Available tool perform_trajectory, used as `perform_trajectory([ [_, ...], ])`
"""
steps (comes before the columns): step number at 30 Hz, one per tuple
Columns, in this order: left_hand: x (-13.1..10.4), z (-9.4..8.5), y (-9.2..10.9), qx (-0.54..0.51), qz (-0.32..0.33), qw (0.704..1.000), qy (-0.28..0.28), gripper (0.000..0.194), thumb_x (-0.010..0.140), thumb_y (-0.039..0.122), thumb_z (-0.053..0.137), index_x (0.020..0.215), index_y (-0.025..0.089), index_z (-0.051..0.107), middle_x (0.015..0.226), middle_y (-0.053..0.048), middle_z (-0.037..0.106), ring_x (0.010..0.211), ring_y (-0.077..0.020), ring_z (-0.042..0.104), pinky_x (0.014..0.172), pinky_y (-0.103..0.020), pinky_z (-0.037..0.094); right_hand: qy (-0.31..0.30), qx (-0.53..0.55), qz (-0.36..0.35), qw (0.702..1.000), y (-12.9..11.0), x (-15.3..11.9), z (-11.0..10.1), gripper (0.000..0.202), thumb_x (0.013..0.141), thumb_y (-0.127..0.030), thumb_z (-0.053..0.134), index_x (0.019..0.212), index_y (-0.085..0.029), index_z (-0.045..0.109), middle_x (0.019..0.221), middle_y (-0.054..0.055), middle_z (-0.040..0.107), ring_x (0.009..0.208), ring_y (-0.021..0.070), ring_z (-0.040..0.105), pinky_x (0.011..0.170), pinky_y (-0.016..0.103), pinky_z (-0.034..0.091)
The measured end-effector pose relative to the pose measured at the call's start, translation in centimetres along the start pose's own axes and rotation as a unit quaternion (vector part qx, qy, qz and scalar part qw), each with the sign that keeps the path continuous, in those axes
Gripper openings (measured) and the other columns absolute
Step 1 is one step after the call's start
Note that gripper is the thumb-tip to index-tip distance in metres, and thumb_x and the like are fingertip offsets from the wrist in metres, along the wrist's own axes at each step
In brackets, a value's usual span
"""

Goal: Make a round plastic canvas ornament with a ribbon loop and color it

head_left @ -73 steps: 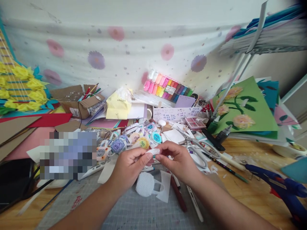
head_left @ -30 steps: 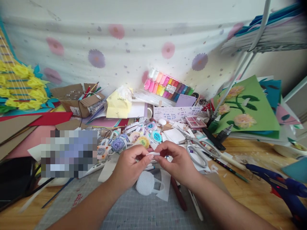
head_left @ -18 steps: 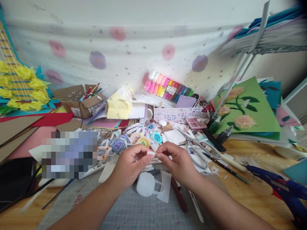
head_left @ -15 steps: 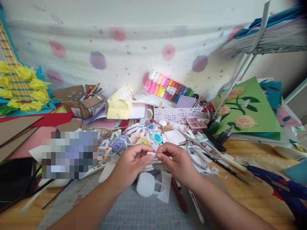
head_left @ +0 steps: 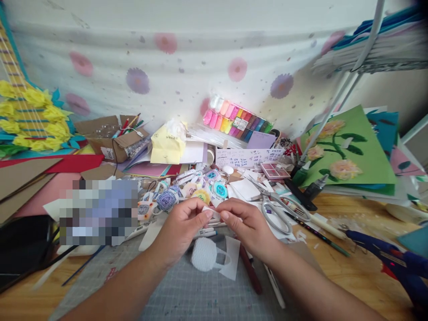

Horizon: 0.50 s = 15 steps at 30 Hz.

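Observation:
Between my two hands is a small white piece (head_left: 214, 213), perhaps paper; its exact kind is too small to tell. My left hand (head_left: 185, 225) pinches one end with thumb and forefinger. The fingers of my right hand (head_left: 249, 227) close on its other end. Just below, a white textured round piece with a loop (head_left: 203, 254) lies on the grey cutting mat (head_left: 187, 290), beside a white paper scrap (head_left: 232, 258). Behind my hands sits a heap of small decorated round pieces (head_left: 200, 191) in several colours.
Silver scissors (head_left: 276, 209) lie right of my hands, with a blue glue gun (head_left: 381, 252) farther right. A dark red-handled tool (head_left: 250, 272) and a white pen (head_left: 274, 287) rest on the mat. Colourful clay packs (head_left: 237, 120) and a cardboard box (head_left: 110, 142) stand behind.
The white piece has tilted and shows more between my fingertips, which sit slightly farther apart. The whole view has shifted a little; the things on the table lie as before.

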<state>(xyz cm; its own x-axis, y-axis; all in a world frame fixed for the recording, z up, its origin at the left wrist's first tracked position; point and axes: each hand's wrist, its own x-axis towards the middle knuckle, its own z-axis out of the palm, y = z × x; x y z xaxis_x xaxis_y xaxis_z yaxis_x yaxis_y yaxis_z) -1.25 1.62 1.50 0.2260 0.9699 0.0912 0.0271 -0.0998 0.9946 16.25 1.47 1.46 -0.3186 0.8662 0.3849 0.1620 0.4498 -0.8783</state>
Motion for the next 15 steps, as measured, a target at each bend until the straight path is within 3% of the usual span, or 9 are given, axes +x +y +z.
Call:
perform_trajectory([
  [6, 0.2, 0.0, 0.0, -0.027, -0.013, 0.999, 0.019, 0.014, 0.073, 0.024, 0.071, 0.065, 0.017, 0.062, 0.058, 0.005, 0.055, 0.058, -0.0106, 0.044, 0.055, -0.022, 0.033, 0.022, -0.011, 0.046, 0.999, 0.4, 0.1, 0.5, 0.009, 0.077, -0.023, 0.062, 0.069, -0.018, 0.063, 0.068, 0.001, 0.064, 0.067, 0.0149, 0.057, 0.066, 0.027, 0.043],
  [11, -0.2, 1.3, -0.4, -0.123, -0.033, 0.991, 0.035, 0.013, 0.071, 0.028, 0.073, 0.071, 0.017, 0.066, 0.066, 0.003, 0.062, 0.066, -0.0127, 0.054, 0.065, -0.025, 0.042, 0.027, 0.042, 0.081, 0.995, 1.1, 0.1, 1.0, 0.016, 0.08, -0.033, 0.057, 0.073, -0.018, 0.058, 0.065, 0.001, 0.065, 0.059, 0.0134, 0.059, 0.057, 0.025, 0.048],
  [15, -0.3, 2.3, -0.7, -0.2, -0.042, 0.977, 0.061, 0.016, 0.069, 0.029, 0.074, 0.065, 0.017, 0.064, 0.064, 0.003, 0.062, 0.067, -0.012, 0.056, 0.07, -0.026, 0.047, 0.03, 0.008, 0.078, 0.996, 1.1, 0.0, 1.7, 0.018, 0.084, -0.033, 0.053, 0.077, -0.017, 0.058, 0.069, 0.003, 0.068, 0.065, 0.0149, 0.063, 0.062, 0.027, 0.052],
])
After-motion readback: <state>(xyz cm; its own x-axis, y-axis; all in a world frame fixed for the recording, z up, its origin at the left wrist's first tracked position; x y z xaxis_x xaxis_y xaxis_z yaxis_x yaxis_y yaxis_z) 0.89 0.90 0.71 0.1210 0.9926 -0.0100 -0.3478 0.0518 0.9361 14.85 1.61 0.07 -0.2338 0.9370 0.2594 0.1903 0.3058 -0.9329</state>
